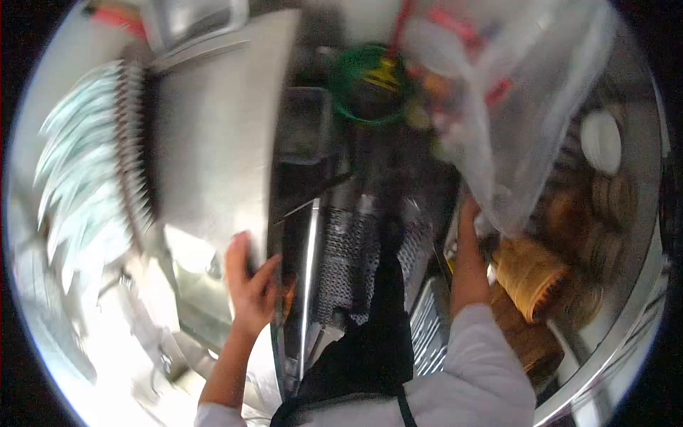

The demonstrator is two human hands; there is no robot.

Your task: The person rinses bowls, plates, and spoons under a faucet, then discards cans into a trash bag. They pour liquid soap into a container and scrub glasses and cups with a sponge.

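My left hand (pixel 252 290) is at the edge of a stainless steel counter (pixel 206 135), its fingers apart, with nothing showing in them. On the other side, my right arm stretches forward, and my right hand (pixel 469 211) is by the lower end of a large clear plastic bag (pixel 523 142). Blur and the bag's folds hide most of that hand's fingers, so I cannot tell whether it grips anything. A yellow-brown ribbed, rounded object (pixel 530 274) sits close to my right forearm.
A green bucket (pixel 341 103) with a yellow and red piece in it stands ahead, beside a clear plastic tub (pixel 320 124). Perforated dark matting (pixel 341 263) covers the floor. Stacked pale plates (pixel 85 164) line the left. A white bowl (pixel 601 142) lies at right.
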